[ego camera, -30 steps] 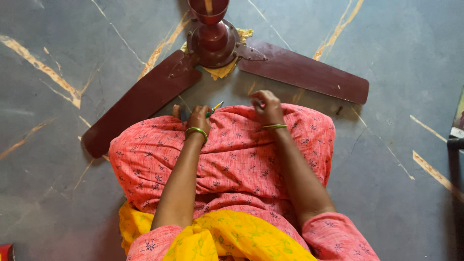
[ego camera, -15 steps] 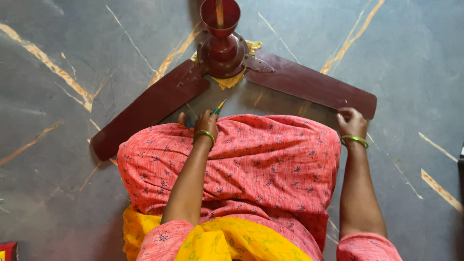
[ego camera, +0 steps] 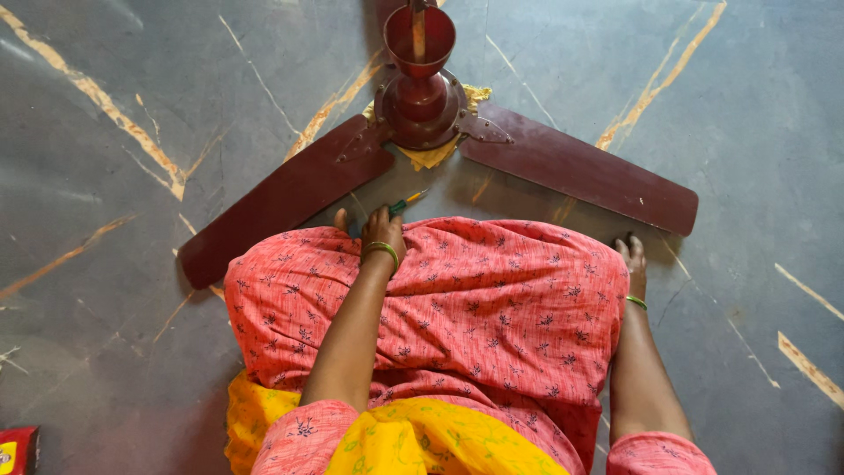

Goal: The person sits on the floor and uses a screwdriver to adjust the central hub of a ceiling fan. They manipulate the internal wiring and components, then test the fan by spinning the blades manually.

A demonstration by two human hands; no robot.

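A dark red ceiling fan (ego camera: 422, 97) lies on the grey marble floor with its motor hub up and a yellow cloth (ego camera: 431, 157) under it. One blade (ego camera: 281, 207) points to the lower left, another blade (ego camera: 580, 171) to the right. My left hand (ego camera: 380, 230) rests over my pink-clad knee, shut on a small screwdriver (ego camera: 403, 204) with a green handle whose tip points toward the hub. My right hand (ego camera: 633, 264) lies flat on the floor beside my knee, just below the right blade, fingers apart and holding nothing.
My pink patterned skirt (ego camera: 457, 317) and yellow cloth (ego camera: 413, 440) fill the lower middle. A red packet (ego camera: 18, 449) sits at the bottom left corner. The floor (ego camera: 114, 290) is grey with pale cream veins.
My right hand left the knee, swung out to the right and went down flat on the floor by the right blade. The view moved closer to the fan. My left hand stayed put.
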